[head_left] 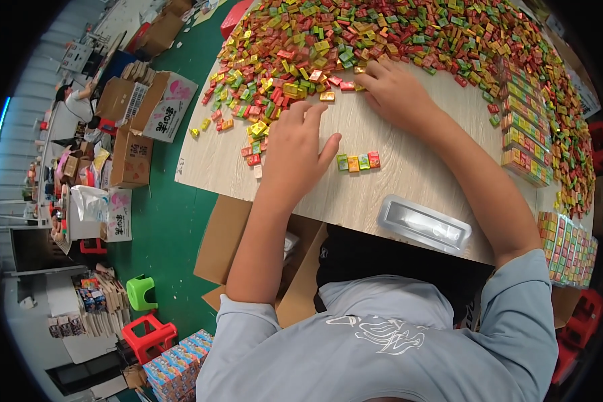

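Observation:
A huge heap of small wrapped candies [355, 33] in red, yellow, green and orange covers the far part of the wooden table [409, 194]. My left hand [296, 149] is open at the heap's near edge, thumb out to the side, fingertips beside loose candies. To its right, my right hand [396, 94] has bent, parted fingers reaching down onto candies at the edge of the heap; I see nothing held in it. A short row of candies [358, 162], green, yellow, green and red, lies between my forearms. Closer to me is a clear plastic tray [423, 224] with nothing in it.
Stacked clear packs of candies [526, 130] stand on the right, with another block of packs [568, 251] nearer me. An open cardboard box [224, 234] is below the table's near edge. Left on the green floor are cartons [130, 157], a green stool [141, 292] and a red stool [149, 337].

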A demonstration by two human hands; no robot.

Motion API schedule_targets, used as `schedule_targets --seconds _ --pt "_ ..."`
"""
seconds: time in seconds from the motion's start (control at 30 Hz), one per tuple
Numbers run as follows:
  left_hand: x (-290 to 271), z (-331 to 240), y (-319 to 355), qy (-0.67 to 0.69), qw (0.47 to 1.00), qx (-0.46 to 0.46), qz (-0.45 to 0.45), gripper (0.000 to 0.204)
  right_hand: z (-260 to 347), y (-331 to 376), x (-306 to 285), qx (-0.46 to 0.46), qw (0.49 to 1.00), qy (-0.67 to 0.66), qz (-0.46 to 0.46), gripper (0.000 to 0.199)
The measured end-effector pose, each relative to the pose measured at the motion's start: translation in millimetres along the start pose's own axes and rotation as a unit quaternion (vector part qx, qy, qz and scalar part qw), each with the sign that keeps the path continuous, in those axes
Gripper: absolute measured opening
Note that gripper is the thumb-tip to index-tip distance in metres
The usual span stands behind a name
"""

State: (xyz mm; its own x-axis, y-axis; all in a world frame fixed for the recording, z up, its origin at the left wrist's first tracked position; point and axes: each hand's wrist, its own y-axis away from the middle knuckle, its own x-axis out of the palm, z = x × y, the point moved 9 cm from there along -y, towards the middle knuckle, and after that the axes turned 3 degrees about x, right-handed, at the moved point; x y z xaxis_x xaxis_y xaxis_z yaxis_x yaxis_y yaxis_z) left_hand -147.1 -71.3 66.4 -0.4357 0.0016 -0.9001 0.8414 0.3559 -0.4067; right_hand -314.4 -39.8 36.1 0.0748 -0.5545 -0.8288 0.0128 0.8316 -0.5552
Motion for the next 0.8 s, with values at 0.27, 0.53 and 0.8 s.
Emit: schedule_targets --seconds 0.27,0.53,0.8 --pt "31 3 -37 -0.077 0.996 0.037 0.038 0.045 5 8 -1 -0.024 1.000 -0.008 0.005 0.024" --pt "30 6 -26 -0.057 0.997 0.041 0.015 0.030 10 12 0 -0.034 0.999 0.008 0.034 0.023" --pt "22 11 0 0.011 0.998 0.029 0.048 0.018 11 16 -4 -0.043 0.998 0.012 0.053 0.022"
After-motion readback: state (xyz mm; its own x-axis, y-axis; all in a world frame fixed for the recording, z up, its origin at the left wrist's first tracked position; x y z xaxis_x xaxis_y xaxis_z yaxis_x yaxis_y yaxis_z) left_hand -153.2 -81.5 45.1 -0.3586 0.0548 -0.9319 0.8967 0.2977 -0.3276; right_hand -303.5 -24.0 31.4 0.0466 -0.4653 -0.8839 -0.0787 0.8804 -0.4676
